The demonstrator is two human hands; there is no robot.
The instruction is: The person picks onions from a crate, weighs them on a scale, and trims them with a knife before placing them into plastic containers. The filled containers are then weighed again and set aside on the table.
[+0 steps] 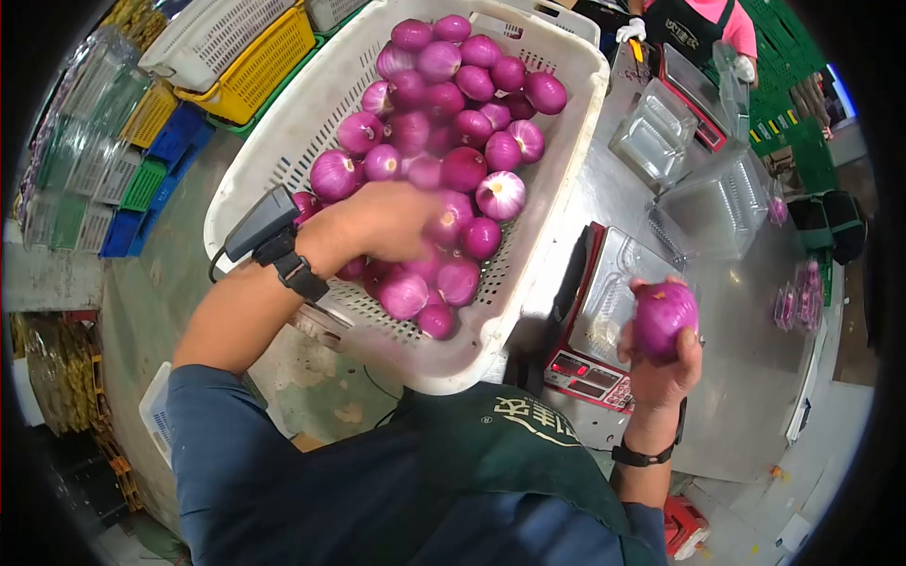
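Note:
In my right hand is a red onion, with the fingers and thumb wrapped round it beside the scale. My left hand reaches into a white plastic basket over a pile of peeled-looking, glossy red onions. Motion smears its fingers among the onions, and I cannot tell whether they grip one. A pale-rooted onion lies just right of that hand. Below the onion pile, the slotted basket floor shows. A red digital scale with a clear plastic box on its plate stands between the basket and my right hand.
Clear plastic boxes stand on the metal table, with wrapped onions at its right. Across it, a person in an apron wears white gloves near another red scale. A yellow crate is stacked at the upper left.

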